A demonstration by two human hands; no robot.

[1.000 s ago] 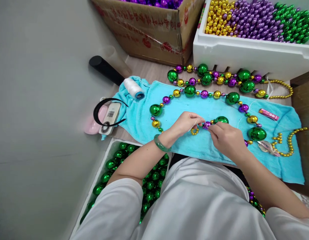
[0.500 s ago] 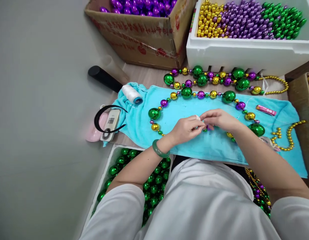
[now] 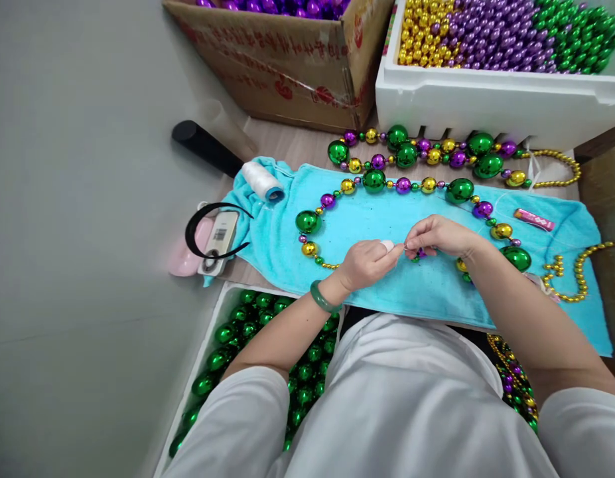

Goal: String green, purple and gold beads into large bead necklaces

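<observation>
A bead necklace (image 3: 374,180) of green, purple and gold balls curves in a loop on a turquoise towel (image 3: 367,219). My left hand (image 3: 367,263), with a green bangle on the wrist, is closed in a pinch at the loop's open end, apparently on thin white thread. My right hand (image 3: 439,236) is pinched too, fingertips meeting the left hand's, with small purple and green beads (image 3: 420,253) just under it. What sits between the fingertips is too small to name surely.
A finished necklace (image 3: 411,154) lies behind the towel. A white foam box (image 3: 486,99) of mixed beads and a cardboard box (image 3: 287,60) stand at the back. A thread spool (image 3: 261,180), a black tube (image 3: 202,147), a pink lighter (image 3: 535,219) and a tray of green beads (image 3: 247,332) are around.
My right hand moved left from the big green bead to meet my left hand at the strand's end, then both hands lifted slightly; the view shifted a little.
</observation>
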